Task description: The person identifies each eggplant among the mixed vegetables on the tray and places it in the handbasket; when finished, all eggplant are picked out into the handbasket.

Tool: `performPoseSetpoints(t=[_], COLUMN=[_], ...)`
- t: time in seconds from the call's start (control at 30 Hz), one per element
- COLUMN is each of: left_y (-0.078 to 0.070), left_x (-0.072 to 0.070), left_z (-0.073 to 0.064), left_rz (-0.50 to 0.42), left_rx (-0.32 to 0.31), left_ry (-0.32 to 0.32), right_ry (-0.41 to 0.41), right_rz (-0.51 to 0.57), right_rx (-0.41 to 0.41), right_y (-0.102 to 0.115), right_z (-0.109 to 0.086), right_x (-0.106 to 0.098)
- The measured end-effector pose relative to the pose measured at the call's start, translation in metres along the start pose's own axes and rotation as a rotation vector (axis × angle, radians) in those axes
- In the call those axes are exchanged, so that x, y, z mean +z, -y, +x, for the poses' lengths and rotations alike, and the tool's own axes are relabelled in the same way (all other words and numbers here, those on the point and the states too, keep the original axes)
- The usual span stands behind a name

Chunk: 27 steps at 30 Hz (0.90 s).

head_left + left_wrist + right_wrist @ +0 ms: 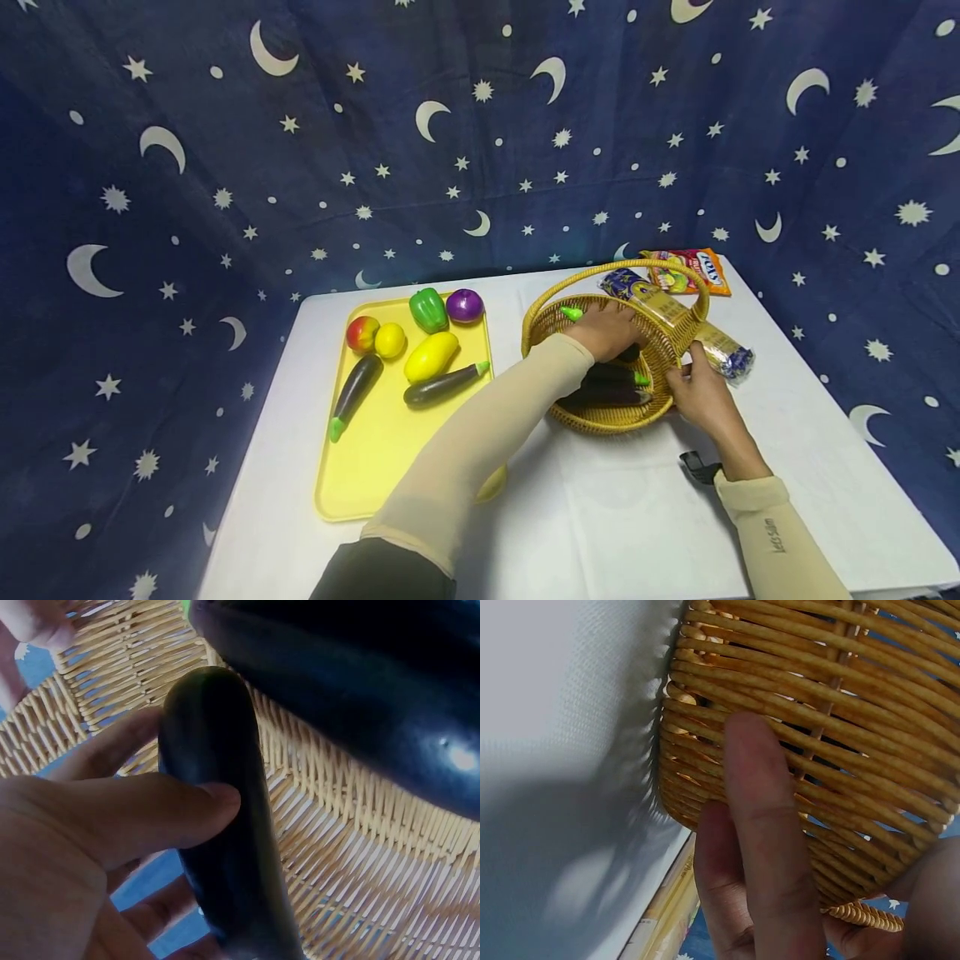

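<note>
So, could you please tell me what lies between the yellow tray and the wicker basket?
In the head view, a strip of the white table shows between the yellow tray and wicker basket; the left arm's beige sleeve crosses over it.

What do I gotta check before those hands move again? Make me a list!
1. Left hand has an eggplant: ok, thumb on top.
2. Right hand holds the basket: ok, fingers against its outside.
3. Left hand out of the basket: not ok, it's inside.
4. Tray has room: ok, there's bare yellow near the front.
5. Grip tight enough: cannot tell from pictures.
</note>
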State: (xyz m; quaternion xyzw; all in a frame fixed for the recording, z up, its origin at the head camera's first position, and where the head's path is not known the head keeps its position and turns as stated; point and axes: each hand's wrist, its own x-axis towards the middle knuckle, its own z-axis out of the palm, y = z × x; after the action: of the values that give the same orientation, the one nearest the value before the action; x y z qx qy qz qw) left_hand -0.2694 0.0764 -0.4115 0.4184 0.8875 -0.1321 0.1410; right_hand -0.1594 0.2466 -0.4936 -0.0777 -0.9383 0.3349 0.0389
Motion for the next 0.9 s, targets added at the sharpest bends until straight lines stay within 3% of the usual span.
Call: performPoseSetpoints(t=[0.1, 0.43, 0.67, 0.8, 0.9], left_y=[0.003, 0.005, 0.008, 0.008, 0.006], left_x=[0.005, 0.017, 0.018, 0.016, 0.015], left_z=[-0.001, -0.004, -0.005, -0.009, -0.014], left_rz=[-0.024, 0.028, -0.105, -0.072, -0.041], left_rx=[-0.009, -0.040, -0.043, -0.009, 0.029], left_ry=[0.004, 0.095, 0.099, 0.117, 0.076], right_ry=[0.000, 0.019, 0.023, 0.033, 0.038], right_rz=[-0.002, -0.015, -0.009, -0.008, -0.005], right_rx=[-0.001, 0.010, 0.008, 0.019, 0.030], right_y=[0.002, 0.005, 0.005, 0.006, 0.005], right_z=[0.000, -0.001, -0.001, -0.002, -0.002], right_x=[0.002, 0.002, 0.001, 0.001, 0.000])
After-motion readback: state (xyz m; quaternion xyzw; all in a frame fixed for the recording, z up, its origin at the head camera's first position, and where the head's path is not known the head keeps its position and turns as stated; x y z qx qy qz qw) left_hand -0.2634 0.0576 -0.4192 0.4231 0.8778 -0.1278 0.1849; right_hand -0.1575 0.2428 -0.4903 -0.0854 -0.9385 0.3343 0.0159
